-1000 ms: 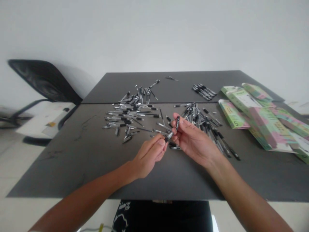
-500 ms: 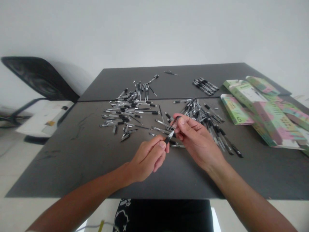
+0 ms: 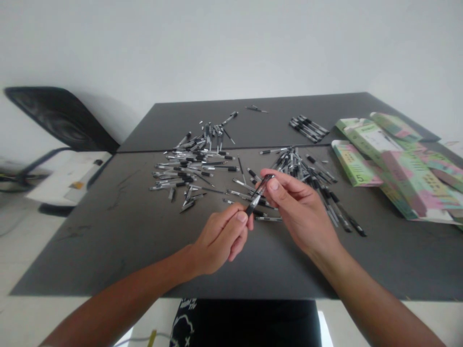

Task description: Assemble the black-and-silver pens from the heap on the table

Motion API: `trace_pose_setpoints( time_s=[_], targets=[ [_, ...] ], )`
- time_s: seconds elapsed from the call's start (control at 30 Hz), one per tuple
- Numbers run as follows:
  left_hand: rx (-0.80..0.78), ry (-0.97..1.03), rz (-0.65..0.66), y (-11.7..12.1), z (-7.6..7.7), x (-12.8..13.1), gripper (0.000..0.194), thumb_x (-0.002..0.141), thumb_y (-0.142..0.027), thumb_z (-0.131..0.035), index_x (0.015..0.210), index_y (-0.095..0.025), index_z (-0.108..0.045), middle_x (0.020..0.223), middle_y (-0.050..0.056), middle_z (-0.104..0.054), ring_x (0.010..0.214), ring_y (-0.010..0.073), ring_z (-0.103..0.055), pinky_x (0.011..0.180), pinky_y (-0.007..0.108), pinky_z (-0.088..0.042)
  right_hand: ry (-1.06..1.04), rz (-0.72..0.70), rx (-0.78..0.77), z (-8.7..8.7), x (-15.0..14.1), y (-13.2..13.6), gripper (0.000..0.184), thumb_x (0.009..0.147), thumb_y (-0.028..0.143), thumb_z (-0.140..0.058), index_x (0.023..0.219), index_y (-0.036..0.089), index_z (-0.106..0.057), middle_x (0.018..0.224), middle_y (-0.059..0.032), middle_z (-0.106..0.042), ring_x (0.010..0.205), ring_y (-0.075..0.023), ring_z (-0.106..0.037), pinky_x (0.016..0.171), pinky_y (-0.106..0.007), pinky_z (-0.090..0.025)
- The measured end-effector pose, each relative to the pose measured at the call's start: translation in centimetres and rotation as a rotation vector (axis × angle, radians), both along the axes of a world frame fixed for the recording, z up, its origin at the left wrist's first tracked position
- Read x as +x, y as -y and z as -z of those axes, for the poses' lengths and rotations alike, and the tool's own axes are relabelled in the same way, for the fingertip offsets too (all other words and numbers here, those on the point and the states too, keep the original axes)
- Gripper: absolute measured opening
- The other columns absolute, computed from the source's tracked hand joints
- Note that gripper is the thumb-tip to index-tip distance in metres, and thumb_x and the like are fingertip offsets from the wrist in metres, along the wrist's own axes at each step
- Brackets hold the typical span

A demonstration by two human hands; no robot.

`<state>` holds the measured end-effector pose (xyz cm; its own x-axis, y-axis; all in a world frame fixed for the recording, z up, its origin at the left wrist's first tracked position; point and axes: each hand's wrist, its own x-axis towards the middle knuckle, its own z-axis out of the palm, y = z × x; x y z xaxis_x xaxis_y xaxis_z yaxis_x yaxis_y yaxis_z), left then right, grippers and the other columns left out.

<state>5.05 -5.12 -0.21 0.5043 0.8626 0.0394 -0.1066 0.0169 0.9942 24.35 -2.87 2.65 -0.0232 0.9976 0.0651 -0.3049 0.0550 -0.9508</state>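
Note:
My left hand (image 3: 222, 236) is closed around the black grip of a pen (image 3: 250, 208), whose tip points up and to the right. Thumb and fingers of my right hand (image 3: 302, 207) pinch a clear pen cap with a dark end (image 3: 264, 185). The cap lines up with the pen and sits over at least part of its tip; how far on it is, I cannot tell. Behind my hands lie loose pens, a large pile (image 3: 191, 159) to the left and another pile (image 3: 294, 164) to the right.
A neat row of capped pens (image 3: 308, 129) lies farther back. Green and pink cardboard boxes (image 3: 408, 168) are heaped on the right of the dark table (image 3: 144, 241). A seam crosses the tabletop. On the left stands a black mesh chair (image 3: 61, 115) with a white item on it.
The cap in my right hand has swung into line with the pen and come over its tip. My left hand has stayed nearly still.

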Motion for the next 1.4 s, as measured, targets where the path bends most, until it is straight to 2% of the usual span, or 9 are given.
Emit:
trace_pose_setpoints(
  time_s=[0.2, 0.5, 0.8, 1.03, 1.27, 1.4],
  targets=[
    [0.019, -0.006, 0.007, 0.08, -0.30, 0.04, 0.037, 0.115, -0.047, -0.041, 0.096, -0.021, -0.061, 0.047, -0.008, -0.047, 0.038, 0.0086, -0.036, 0.041, 0.019, -0.033, 0.031, 0.028, 0.018, -0.09, 0.19, 0.15, 0.023, 0.091, 0.045, -0.085, 0.113, 0.038, -0.085, 0.098, 0.0025, -0.083, 0.097, -0.0179, -0.076, 0.103, -0.040, -0.060],
    [0.053, -0.020, 0.005, 0.04, -0.36, -0.04, 0.037, 0.115, -0.046, -0.040, 0.097, -0.021, -0.061, 0.048, -0.009, -0.047, 0.037, 0.0081, -0.036, 0.043, 0.019, -0.034, 0.058, 0.066, 0.038, -0.19, 0.36, 0.23, 0.025, 0.091, 0.044, -0.085, 0.115, 0.038, -0.085, 0.103, 0.0028, -0.084, 0.098, -0.0178, -0.077, 0.099, -0.038, -0.061],
    [0.076, -0.010, 0.013, -0.03, -0.43, 0.03, 0.038, 0.116, -0.046, -0.040, 0.097, -0.019, -0.060, 0.047, -0.010, -0.046, 0.038, 0.0066, -0.036, 0.044, 0.017, -0.034, 0.111, 0.101, 0.085, -0.34, 0.55, 0.22, 0.025, 0.090, 0.043, -0.086, 0.115, 0.037, -0.086, 0.102, 0.0035, -0.085, 0.092, -0.0135, -0.077, 0.089, -0.028, -0.062],
    [0.097, -0.018, 0.017, -0.08, -0.55, 0.03, 0.036, 0.117, -0.043, -0.040, 0.097, -0.019, -0.059, 0.047, -0.010, -0.046, 0.038, 0.0055, -0.035, 0.045, 0.016, -0.035, 0.155, 0.104, 0.110, -0.59, 0.42, 0.30, 0.025, 0.090, 0.043, -0.086, 0.114, 0.037, -0.086, 0.102, 0.0023, -0.086, 0.091, -0.0157, -0.078, 0.086, -0.030, -0.063],
    [0.104, 0.006, 0.006, -0.25, -0.28, -0.04, 0.033, 0.117, -0.042, -0.040, 0.098, -0.020, -0.057, 0.048, -0.011, -0.046, 0.038, 0.0050, -0.036, 0.045, 0.015, -0.036, 0.313, 0.060, 0.155, -0.78, 0.28, 0.74, 0.023, 0.091, 0.043, -0.084, 0.113, 0.035, -0.087, 0.095, 0.0011, -0.085, 0.076, -0.0144, -0.072, 0.067, -0.027, -0.058],
    [0.102, 0.000, -0.014, -0.36, -0.06, -0.05, 0.032, 0.116, -0.044, -0.041, 0.098, -0.021, -0.054, 0.051, -0.011, -0.046, 0.038, 0.0051, -0.037, 0.044, 0.015, -0.037, 0.426, 0.089, 0.247, -0.27, 0.36, 0.75, 0.025, 0.096, 0.041, -0.080, 0.119, 0.035, -0.086, 0.093, 0.0012, -0.082, 0.075, -0.0141, -0.069, 0.066, -0.027, -0.054]
  ],
)
